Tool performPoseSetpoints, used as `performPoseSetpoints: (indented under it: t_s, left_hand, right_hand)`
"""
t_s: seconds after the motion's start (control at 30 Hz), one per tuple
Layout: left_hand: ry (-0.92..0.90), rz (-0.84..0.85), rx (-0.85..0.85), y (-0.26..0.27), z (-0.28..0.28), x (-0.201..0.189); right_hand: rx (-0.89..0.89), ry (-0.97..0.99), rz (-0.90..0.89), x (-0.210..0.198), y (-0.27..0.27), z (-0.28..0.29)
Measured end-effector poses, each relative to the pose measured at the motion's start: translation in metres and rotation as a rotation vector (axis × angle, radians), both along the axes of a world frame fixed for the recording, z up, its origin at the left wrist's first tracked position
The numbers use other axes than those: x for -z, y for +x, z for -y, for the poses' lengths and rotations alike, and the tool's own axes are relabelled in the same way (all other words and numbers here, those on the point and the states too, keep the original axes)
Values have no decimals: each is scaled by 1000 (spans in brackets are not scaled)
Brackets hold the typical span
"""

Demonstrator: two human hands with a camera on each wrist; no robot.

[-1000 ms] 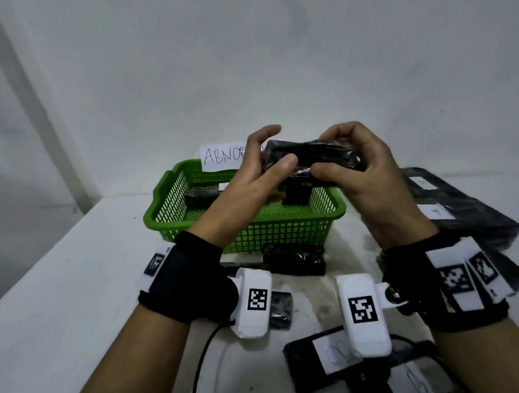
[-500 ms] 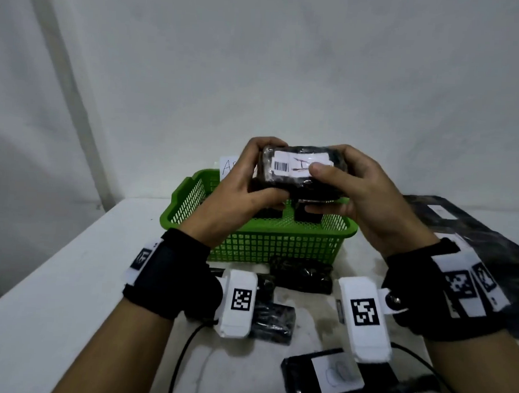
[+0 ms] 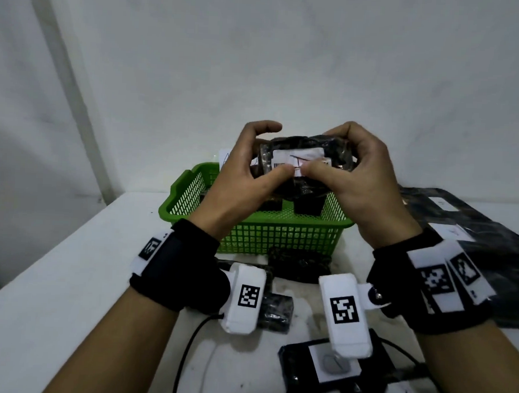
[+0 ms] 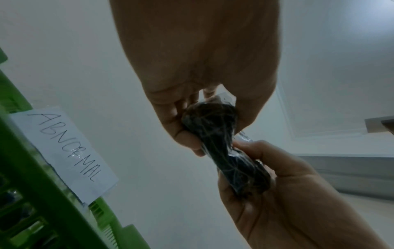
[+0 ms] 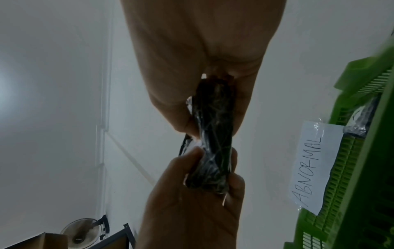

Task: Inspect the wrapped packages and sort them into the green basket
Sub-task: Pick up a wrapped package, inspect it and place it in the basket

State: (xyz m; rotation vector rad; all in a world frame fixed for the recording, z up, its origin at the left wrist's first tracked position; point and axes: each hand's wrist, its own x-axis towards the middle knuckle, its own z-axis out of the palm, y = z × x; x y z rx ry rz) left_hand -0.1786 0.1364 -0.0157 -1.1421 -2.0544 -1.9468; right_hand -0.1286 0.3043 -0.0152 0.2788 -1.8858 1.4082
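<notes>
Fingers of both hands curl round one wrapped package [image 3: 306, 168]: our left hand [image 3: 238, 183] holds its left end with the thumb pressed on the white barcode label [image 3: 296, 159], and our right hand [image 3: 364, 183] grips the right end, its thumb meeting the other on the label's lower edge. We hold the package in the air above the green basket [image 3: 259, 232], clear of its rim.

What could go wrong — the wrap looks slick and crinkled in the wrist views, so a loosened grip while turning the package could let it slip out onto the table [image 3: 67, 276] instead of into the basket. Both thumbs also cover part of the label, so we might misread it; from the head view the print is too blurred to read anyway. The paper sign reading ABNORMAL [image 4: 66, 151] is fixed to the basket's far side, and a careless drop could knock it.

Room is good above and behind the basket. Below our wrists it is tighter: more black packages [image 3: 296, 264] lie just in front of the basket, and a stack of flat black bags [image 3: 467, 225] sits to the right, near our right wrist.
</notes>
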Motion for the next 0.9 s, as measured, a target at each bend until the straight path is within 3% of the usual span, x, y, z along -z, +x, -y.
performPoseSetpoints:
  t_s: [0.1,0.23,0.3,0.4,0.63,0.8,0.9]
  left_hand:
    - [30,98,28,0,2,-4]
    - [107,-36,-9,-6,4,-7]
    - [75,-101,21,-7,5,-6]
    - [69,-66,74,-7,5,-4]
    - [14,-60,-5,-9,2,-1]
    - [18,-48,-30,-6,0,-2]
    - [-53,61,4,-2,1,-5]
  right_hand:
    - [-52,57,33,0,3,-5]
    - [-219,-107,362,-7,7,-4]
    - [-264,-204,436,-11,9,-4]
    - [-280,-245,424,-12,8,-4]
    - [-216,-244,363,-4,0,-4]
    - [-105,-171,191,-2,0,1]
    - [-109,-125,126,-3,2,1]
